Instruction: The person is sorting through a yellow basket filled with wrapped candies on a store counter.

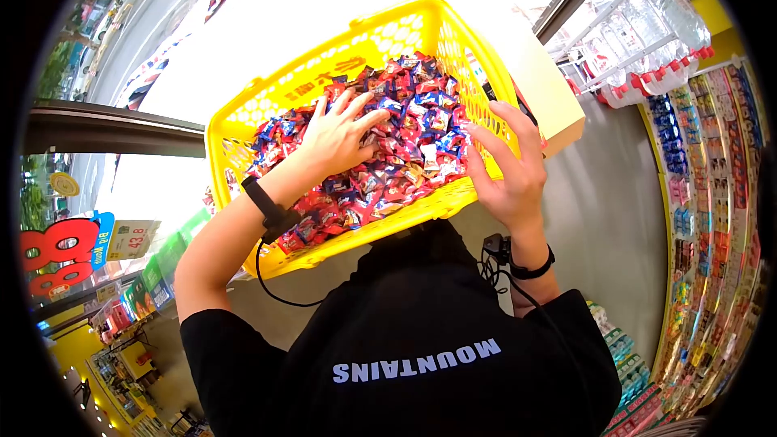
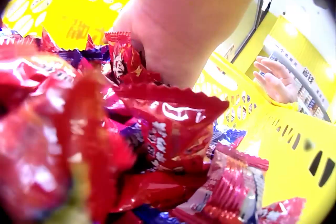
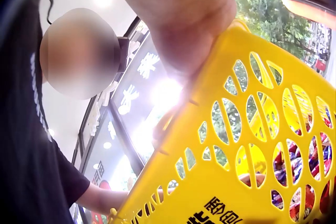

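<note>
A yellow plastic basket [image 1: 324, 255] with holes in its walls holds a heap of small wrapped candies [image 1: 405, 170], mostly red and blue. My left hand [image 1: 344, 133] lies palm down on the heap, fingers spread over the wrappers. Seen close up in the left wrist view, red candy packets [image 2: 168, 124] crowd around the hand [image 2: 163, 40]. At the basket's right end, my right hand [image 1: 514, 162] reaches over the rim with its fingers extended and apart. The right wrist view has this hand [image 3: 184, 35] right at the rim, its fingers mostly hidden behind the basket wall.
A cardboard box [image 1: 550, 97] stands just beyond the basket's right end. Packed store shelves [image 1: 704, 218] line the right side, with bottles [image 1: 647, 40] above them. Price signs [image 1: 69, 255] hang at the left by the window. Camera cables [image 1: 283, 299] trail from both wrists.
</note>
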`<state>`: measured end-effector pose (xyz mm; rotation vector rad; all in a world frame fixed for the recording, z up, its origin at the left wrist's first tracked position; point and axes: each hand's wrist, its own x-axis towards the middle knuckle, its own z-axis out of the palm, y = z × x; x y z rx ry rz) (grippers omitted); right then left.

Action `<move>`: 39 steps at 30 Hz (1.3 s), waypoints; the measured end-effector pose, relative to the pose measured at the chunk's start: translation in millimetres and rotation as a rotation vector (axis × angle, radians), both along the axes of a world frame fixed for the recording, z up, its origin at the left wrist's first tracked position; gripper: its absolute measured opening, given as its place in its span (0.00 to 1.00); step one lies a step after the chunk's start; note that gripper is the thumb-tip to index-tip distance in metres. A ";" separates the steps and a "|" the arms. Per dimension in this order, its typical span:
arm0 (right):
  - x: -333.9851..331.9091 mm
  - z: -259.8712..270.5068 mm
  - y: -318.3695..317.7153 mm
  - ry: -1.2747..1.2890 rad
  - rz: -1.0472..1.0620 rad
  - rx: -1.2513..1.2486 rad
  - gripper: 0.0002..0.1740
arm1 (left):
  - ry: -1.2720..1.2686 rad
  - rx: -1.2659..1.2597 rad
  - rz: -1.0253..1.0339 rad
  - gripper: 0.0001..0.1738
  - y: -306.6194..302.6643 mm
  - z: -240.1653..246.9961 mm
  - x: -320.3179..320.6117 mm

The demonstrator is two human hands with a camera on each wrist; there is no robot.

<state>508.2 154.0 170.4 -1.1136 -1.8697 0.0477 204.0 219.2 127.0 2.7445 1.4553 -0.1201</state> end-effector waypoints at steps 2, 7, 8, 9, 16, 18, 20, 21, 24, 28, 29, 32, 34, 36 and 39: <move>-0.6 -0.3 -1.1 -0.012 -0.013 0.002 0.22 | -0.016 -0.015 0.020 0.37 -0.4 -4.5 -10.2; -1.6 -2.3 -0.8 -0.027 -0.030 0.016 0.22 | -0.013 -0.050 0.089 0.38 -5.5 -4.7 -11.3; -2.2 -1.6 -1.0 -0.027 -0.035 0.016 0.22 | -0.002 -0.060 0.104 0.38 -6.0 -4.1 -8.2; -2.5 -0.6 -0.9 -0.028 -0.039 0.016 0.21 | 0.006 -0.012 0.071 0.38 -5.5 -4.6 -2.5; -3.2 -0.9 -1.3 -0.038 -0.044 0.009 0.21 | -0.126 -0.014 -0.210 0.34 -9.8 -3.8 58.7; -3.0 -1.2 -1.2 -0.031 -0.040 0.014 0.21 | -0.133 -0.081 -0.225 0.35 -11.4 -14.7 68.4; -2.3 -1.2 -1.6 -0.030 -0.038 0.013 0.20 | -0.164 -0.129 -0.195 0.34 -6.9 -25.6 77.7; -2.0 -1.2 -1.3 -0.031 -0.037 0.013 0.20 | -0.095 -0.142 -0.184 0.34 -3.7 -21.8 83.5; -0.7 -2.7 -1.1 -0.023 -0.027 0.016 0.20 | 0.033 -0.147 -0.175 0.33 2.4 -16.0 94.7; -0.8 -3.9 -0.6 -0.021 -0.022 0.032 0.20 | -0.048 -0.090 -0.200 0.27 3.1 -26.4 95.5; -1.0 -3.7 -0.9 -0.024 -0.025 0.033 0.20 | -0.081 -0.094 -0.192 0.26 2.7 -27.1 96.1; -1.3 -4.2 -0.2 -0.012 -0.019 0.030 0.20 | -0.102 -0.113 -0.180 0.22 1.0 -25.6 99.7; -1.6 -4.3 -0.1 -0.013 -0.025 0.033 0.20 | -0.116 -0.100 -0.181 0.20 0.0 -25.6 99.5; -1.9 -4.5 0.0 -0.016 -0.027 0.035 0.20 | -0.158 -0.057 -0.185 0.18 -2.0 -18.9 100.0; -1.5 -4.0 -0.7 -0.026 -0.028 0.024 0.19 | -0.325 -0.018 -0.207 0.15 -2.1 16.3 94.4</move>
